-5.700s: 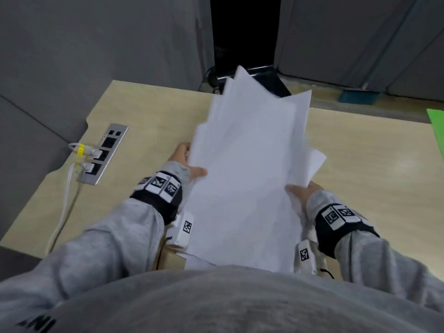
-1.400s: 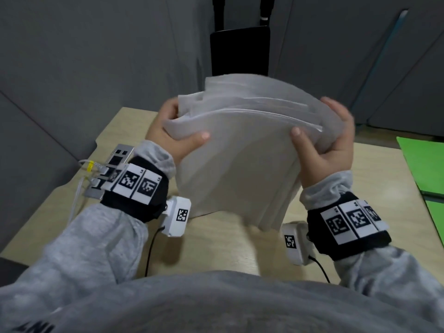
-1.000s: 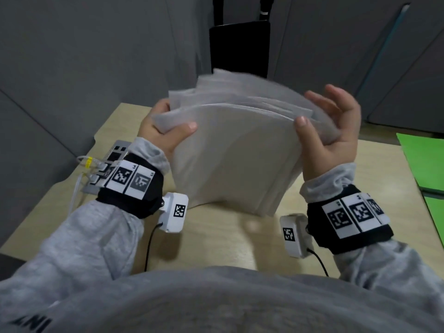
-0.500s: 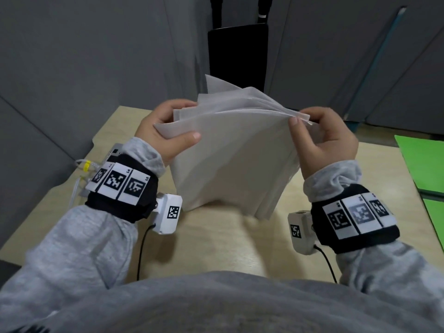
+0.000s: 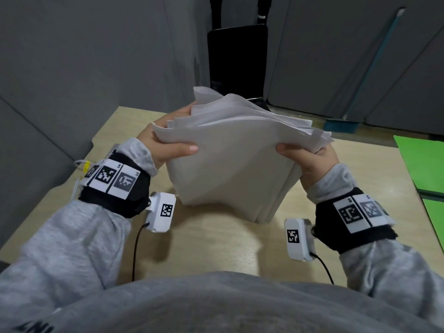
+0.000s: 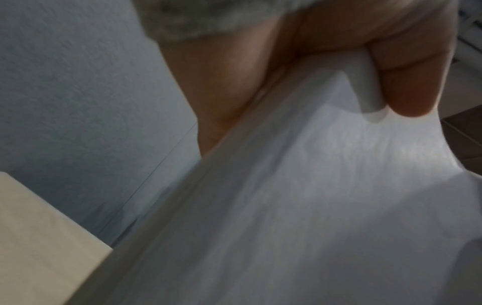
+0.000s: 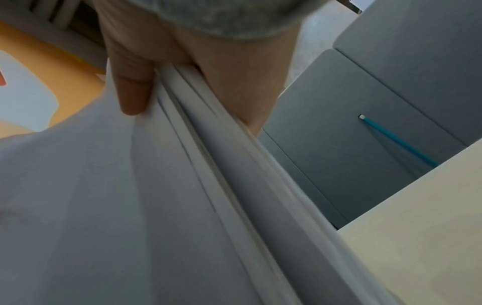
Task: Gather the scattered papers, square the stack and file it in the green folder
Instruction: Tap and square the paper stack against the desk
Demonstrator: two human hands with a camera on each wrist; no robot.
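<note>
A thick stack of white papers (image 5: 235, 164) stands on its lower edge on the wooden desk (image 5: 216, 243), its top bent over toward me and its upper edges uneven. My left hand (image 5: 165, 143) grips the stack's upper left side, thumb on the near face, fingers behind. My right hand (image 5: 310, 157) grips the upper right side the same way. The left wrist view shows the papers (image 6: 300, 206) under my thumb (image 6: 229, 82). The right wrist view shows the layered sheet edges (image 7: 208, 165) between thumb and palm. The green folder (image 5: 425, 164) lies open at the desk's right edge.
A power socket strip with a yellow-tagged cable (image 5: 84, 165) sits at the desk's left edge behind my left wrist. Grey partition walls (image 5: 96, 56) enclose the desk. A black chair back (image 5: 237, 58) stands beyond the far edge. A teal broom (image 5: 341, 124) leans at back right.
Since 5.7 s ago the loose sheets were lifted and stood upright on the desk. In the last second my right hand's fingers closed on the top right edge and slid lower.
</note>
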